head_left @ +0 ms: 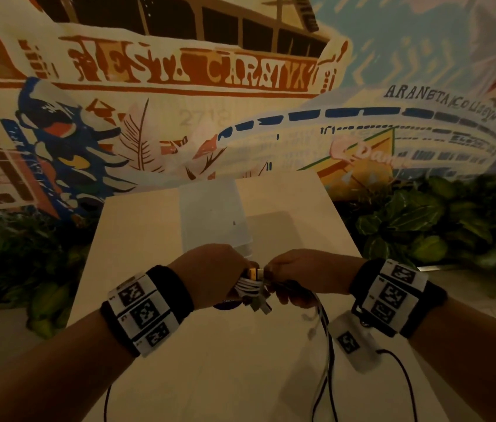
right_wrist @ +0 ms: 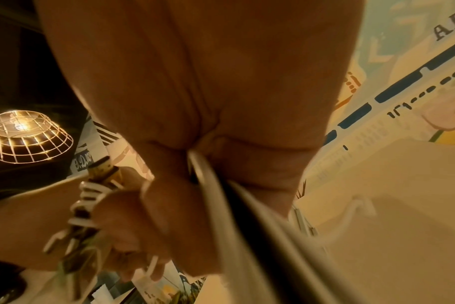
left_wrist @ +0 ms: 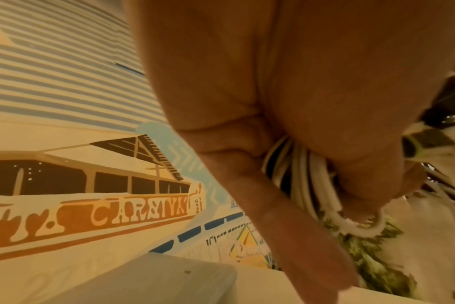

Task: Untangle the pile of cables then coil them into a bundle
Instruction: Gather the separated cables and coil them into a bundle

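Note:
Both hands meet above the middle of the pale table (head_left: 180, 345). My left hand (head_left: 214, 274) grips a bundle of white and dark cables (head_left: 248, 287), wound in several turns, with plug ends sticking out below. In the left wrist view the coiled white loops (left_wrist: 307, 181) sit between thumb and fingers. My right hand (head_left: 297, 277) grips the loose cable strands (head_left: 324, 336), which hang down toward the table's near edge. In the right wrist view these strands (right_wrist: 221, 195) run out of the fist, and the wound bundle (right_wrist: 91, 197) shows at the left.
A whitish box (head_left: 213, 217) stands on the table just behind the hands. A small white tag with a marker (head_left: 351, 342) and thin black wires hang from the right wrist. Green plants (head_left: 423, 220) flank the table, with a painted mural wall behind.

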### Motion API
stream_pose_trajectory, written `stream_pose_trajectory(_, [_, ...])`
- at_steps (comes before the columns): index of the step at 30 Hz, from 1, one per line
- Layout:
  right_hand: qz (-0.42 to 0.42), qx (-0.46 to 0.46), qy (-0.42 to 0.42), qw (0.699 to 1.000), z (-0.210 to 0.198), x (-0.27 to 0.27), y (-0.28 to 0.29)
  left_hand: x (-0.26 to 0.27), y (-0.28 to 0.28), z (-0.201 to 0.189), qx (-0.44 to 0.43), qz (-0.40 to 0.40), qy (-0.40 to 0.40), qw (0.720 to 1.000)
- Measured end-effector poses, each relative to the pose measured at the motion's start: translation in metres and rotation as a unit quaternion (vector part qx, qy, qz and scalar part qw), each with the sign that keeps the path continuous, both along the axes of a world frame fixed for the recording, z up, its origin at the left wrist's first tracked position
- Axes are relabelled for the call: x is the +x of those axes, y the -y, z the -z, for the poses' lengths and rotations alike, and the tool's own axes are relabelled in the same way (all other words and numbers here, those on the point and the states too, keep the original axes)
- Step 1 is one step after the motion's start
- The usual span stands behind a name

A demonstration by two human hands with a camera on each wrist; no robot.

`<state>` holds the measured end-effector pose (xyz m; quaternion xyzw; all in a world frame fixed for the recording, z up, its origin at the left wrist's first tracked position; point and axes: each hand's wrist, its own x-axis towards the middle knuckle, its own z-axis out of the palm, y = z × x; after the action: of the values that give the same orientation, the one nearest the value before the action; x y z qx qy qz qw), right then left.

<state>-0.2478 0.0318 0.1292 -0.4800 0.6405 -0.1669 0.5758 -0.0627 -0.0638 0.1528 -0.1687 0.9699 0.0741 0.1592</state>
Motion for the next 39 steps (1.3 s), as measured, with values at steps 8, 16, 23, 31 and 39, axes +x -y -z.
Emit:
stream_pose_trajectory(8, [0.025,0.031,0.047,0.998,0.001,-0.002,0.005,0.004,0.012,-0.005,0.091,-0.055,-0.032,0.994])
stream_pose_trajectory(16, [0.060,0.064,0.117,0.989,0.005,0.000,0.007,-0.003,0.004,0.009,0.048,-0.039,-0.076,0.995])
stream_pose_trajectory(23, [-0.041,0.092,0.022,0.995,-0.010,-0.003,0.009,-0.014,-0.011,0.011,-0.047,-0.018,0.031,0.998])
stream_pose_trajectory(31, [-0.187,0.027,-0.187,0.964,-0.013,0.022,0.017,-0.033,-0.030,0.004,-0.104,0.005,0.057,0.993])
stream_pose_trajectory(39, [-0.142,-0.015,-0.170,0.975,0.004,0.029,0.004,-0.023,-0.031,0.007,-0.126,-0.020,0.063,0.990])
